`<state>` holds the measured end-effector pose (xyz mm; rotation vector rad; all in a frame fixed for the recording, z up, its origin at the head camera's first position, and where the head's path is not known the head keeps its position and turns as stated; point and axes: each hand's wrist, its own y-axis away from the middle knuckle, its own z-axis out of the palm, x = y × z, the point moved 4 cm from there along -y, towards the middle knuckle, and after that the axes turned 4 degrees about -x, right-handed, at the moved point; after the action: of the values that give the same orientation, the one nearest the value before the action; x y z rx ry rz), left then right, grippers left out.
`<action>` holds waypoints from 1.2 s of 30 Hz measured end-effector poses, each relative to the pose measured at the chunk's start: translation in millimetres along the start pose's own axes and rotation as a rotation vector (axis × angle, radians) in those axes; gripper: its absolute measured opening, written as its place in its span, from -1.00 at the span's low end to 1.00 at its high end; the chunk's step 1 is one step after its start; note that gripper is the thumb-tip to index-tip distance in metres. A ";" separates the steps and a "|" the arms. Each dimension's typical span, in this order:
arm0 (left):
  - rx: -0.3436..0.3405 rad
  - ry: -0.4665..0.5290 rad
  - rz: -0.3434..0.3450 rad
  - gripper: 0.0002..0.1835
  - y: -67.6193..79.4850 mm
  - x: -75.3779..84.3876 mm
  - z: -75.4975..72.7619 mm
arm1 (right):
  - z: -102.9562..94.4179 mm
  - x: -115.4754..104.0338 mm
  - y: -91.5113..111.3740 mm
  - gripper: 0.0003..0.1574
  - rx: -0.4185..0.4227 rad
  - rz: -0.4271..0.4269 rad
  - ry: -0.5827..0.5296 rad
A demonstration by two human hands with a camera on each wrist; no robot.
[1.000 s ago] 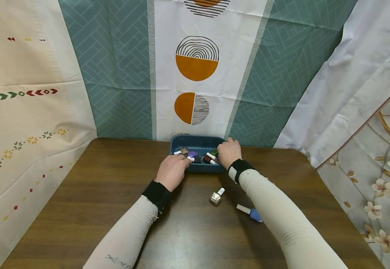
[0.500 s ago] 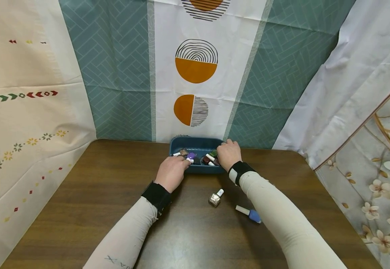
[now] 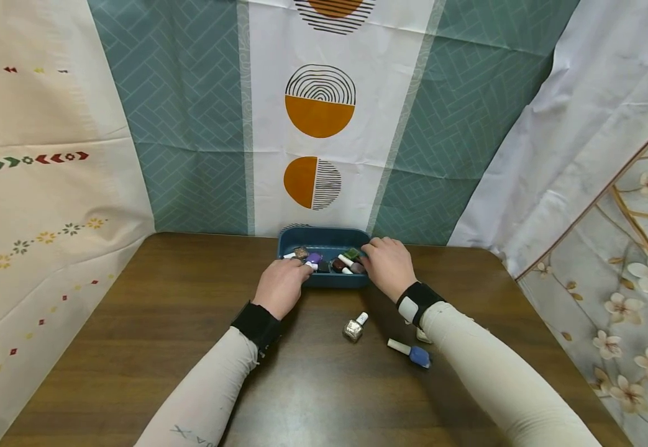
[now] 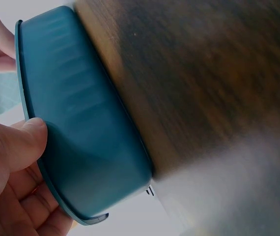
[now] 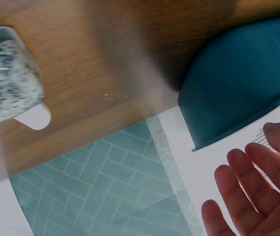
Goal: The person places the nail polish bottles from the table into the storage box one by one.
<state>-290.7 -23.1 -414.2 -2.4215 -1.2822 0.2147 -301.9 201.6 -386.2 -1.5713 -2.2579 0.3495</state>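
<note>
Just below centre frame, the left hand (image 3: 281,285) pinches the blue bin (image 3: 335,281) by its rim — the right hand (image 3: 391,267), fingers apart, hovers by its right end. Positioning it seems the step; a two-handed shift would call for those fingers closing.

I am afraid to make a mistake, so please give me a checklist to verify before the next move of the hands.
1. Bare left hand grips the dark teal plastic bin with rounded corners: ok, by its rim.
2. Bare right hand holds nothing: ok.
3. Bin stands upright on the brown wooden table: ok.
4. Table free of loose bottles: not ok; a glittery gold glass bottle with a white cap and a blue bottle with a long white cap lie there.
5. Small multicoloured bottles inside the bin tightly capped: cannot tell.
</note>
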 end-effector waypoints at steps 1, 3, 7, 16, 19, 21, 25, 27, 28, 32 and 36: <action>0.002 0.001 0.000 -0.87 0.2 -0.3 0.5 | -2.4 0.8 2.8 -0.71 0.003 -0.003 -0.006; 0.002 0.002 0.001 -0.87 0.4 -0.7 1.9 | -6.2 2.6 8.2 -0.68 0.006 -0.008 -0.016; 0.008 0.007 0.005 -0.87 0.5 -1.4 4.9 | -10.5 7.8 18.7 -0.62 0.004 -0.019 -0.024; 0.011 0.010 0.002 -0.87 1.7 -2.9 4.3 | -16.2 21.5 44.1 -0.57 0.016 0.000 -0.073; 0.014 0.001 0.006 -0.87 0.7 -3.1 2.2 | -16.9 25.5 52.5 -0.56 -0.004 0.014 -0.069; 0.018 -0.001 0.010 -0.87 0.1 -2.8 0.6 | -18.4 27.6 57.7 -0.55 -0.013 0.015 -0.071; 0.009 0.003 0.015 -0.86 -0.6 -1.2 -0.5 | -22.1 32.2 67.3 -0.53 -0.036 0.016 -0.072; 0.006 0.004 0.016 -0.86 -0.9 -0.6 -0.5 | -23.1 35.0 71.8 -0.51 -0.053 0.015 -0.068; 0.002 0.005 0.014 -0.86 -1.3 -0.5 -0.2 | -23.4 36.6 74.1 -0.51 -0.061 0.016 -0.067; -0.008 0.001 0.008 -0.86 -2.7 -0.4 0.7 | -22.1 42.5 83.2 -0.48 -0.099 0.015 -0.065; -0.012 0.004 0.004 -0.85 -2.9 -0.5 1.6 | -18.1 47.7 92.8 -0.41 -0.163 0.008 -0.070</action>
<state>-293.7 -21.6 -414.5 -2.4340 -1.2803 0.2044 -230.5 278.5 -399.9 -1.6722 -2.3867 0.2312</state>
